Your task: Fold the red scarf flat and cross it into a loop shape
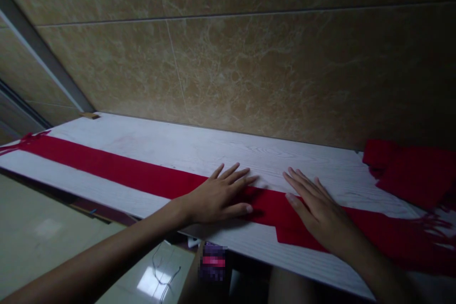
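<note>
A long red scarf (pixel 117 169) lies stretched along a white wooden tabletop (pixel 178 147), its fringe hanging off the far left end. My left hand (pixel 218 194) rests flat on the scarf near the middle, fingers spread. My right hand (pixel 313 206) lies flat on the scarf just to the right, fingers stretched out. Between and below the hands the scarf shows a folded edge (pixel 285 235). The scarf's right part with fringe (pixel 427 228) runs toward the right edge.
A folded stack of red scarves (pixel 413 173) sits at the table's back right. A marbled tile wall (pixel 249 71) rises right behind the table. A small wooden block (pixel 89 115) lies at the far left corner. Tiled floor (pixel 42 228) and a thin cord (pixel 160 270) show below.
</note>
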